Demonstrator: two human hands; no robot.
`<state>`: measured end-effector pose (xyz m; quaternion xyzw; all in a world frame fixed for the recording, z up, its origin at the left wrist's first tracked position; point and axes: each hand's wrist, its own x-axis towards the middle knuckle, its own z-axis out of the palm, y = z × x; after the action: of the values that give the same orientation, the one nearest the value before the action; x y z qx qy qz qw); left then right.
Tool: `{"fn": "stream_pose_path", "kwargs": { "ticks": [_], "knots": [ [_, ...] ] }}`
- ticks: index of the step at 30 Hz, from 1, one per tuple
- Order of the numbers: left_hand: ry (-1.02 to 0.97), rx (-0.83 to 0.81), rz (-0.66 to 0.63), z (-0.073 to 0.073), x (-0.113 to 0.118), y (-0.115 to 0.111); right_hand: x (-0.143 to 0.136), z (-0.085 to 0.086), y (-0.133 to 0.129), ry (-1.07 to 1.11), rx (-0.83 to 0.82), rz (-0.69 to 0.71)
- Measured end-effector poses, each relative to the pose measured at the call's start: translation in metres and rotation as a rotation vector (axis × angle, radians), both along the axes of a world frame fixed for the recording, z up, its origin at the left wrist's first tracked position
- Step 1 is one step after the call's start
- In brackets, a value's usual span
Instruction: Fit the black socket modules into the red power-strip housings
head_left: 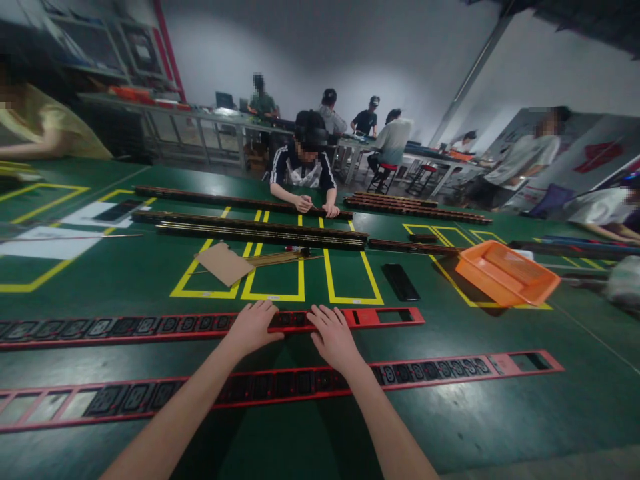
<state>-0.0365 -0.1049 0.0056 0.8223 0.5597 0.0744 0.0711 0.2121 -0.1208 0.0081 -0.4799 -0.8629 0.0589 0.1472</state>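
Note:
Two long red strips with rows of black sockets lie across the green table. My left hand rests on the farther red strip, its fingers over the far edge and its thumb along the near side. Just to the right, my right hand lies on the same strip with its fingers spread. A short stretch of black sockets shows between the two hands. Both forearms pass over the nearer red strip, which has open slots at its left end.
Beyond the strips lie a brown cardboard piece, a black phone, an orange bin and long dark bars. Across the table a person works on a bar with both hands. More people are farther back.

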Motion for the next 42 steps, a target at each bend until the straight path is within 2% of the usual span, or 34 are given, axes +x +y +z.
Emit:
{"fn": "stream_pose_path", "kwargs": {
  "ticks": [11,24,27,35,42],
  "knots": [
    [-0.014,-0.012,0.007,0.001,0.000,0.000,0.000,0.000,0.000,-0.004,0.002,-0.001],
    [0.018,-0.036,-0.008,0.009,0.000,-0.001,0.001,-0.004,0.006,-0.024,0.032,0.015],
    [0.024,-0.055,0.013,0.012,-0.007,-0.002,0.001,-0.006,0.008,-0.029,0.048,0.023],
    [0.047,-0.132,0.111,0.017,-0.044,-0.006,0.000,-0.004,0.006,-0.013,0.018,0.006],
    [0.026,-0.065,0.047,0.009,-0.030,-0.004,0.000,-0.004,0.006,-0.003,0.030,-0.088]
  ]
}}
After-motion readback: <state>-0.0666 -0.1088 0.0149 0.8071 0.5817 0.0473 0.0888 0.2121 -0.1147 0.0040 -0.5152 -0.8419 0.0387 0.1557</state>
